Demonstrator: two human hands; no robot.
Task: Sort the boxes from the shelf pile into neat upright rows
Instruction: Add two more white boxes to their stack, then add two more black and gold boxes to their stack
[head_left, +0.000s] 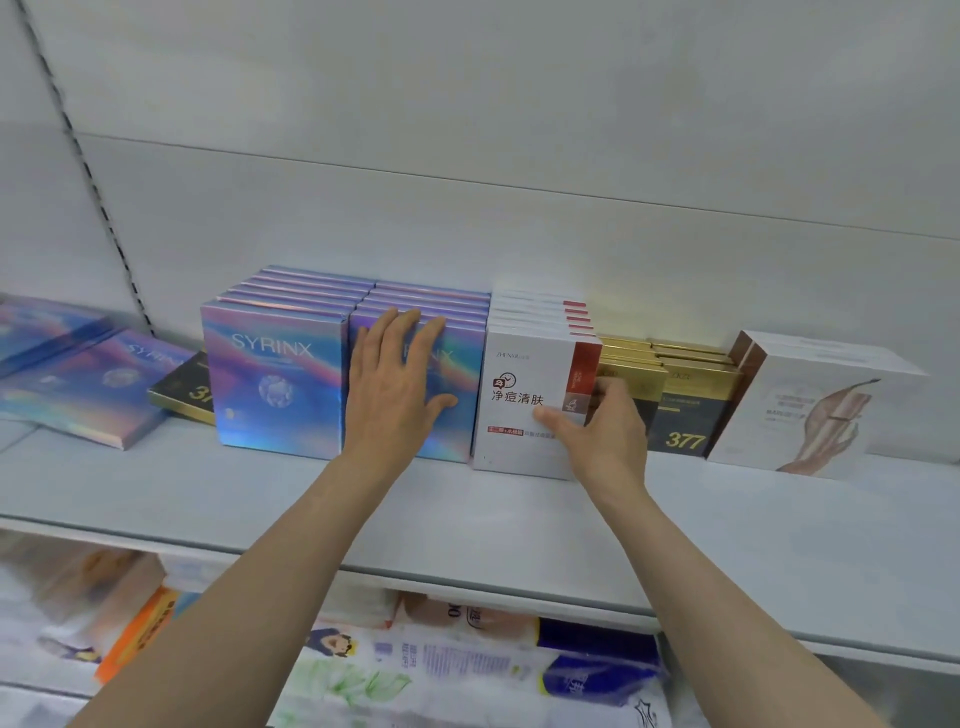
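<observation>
Our left hand (395, 374) flat on upright SYRINX box (415, 395); our right hand (597, 421) pinches white box (524, 400) edge, mid-shelf. Bare shelf (467, 519) strip before rows. Gold box (685, 415) reads 377.

Blurred colourful packets (467, 670) on the lower shelf; slotted upright rail (98, 197) on white back panel (519, 104).

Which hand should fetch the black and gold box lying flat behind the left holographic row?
Probably left. The left hand rests flat and open on the second holographic SYRINX row, nearer the flat black and gold box. The right hand grips the white front box with a red corner.
</observation>
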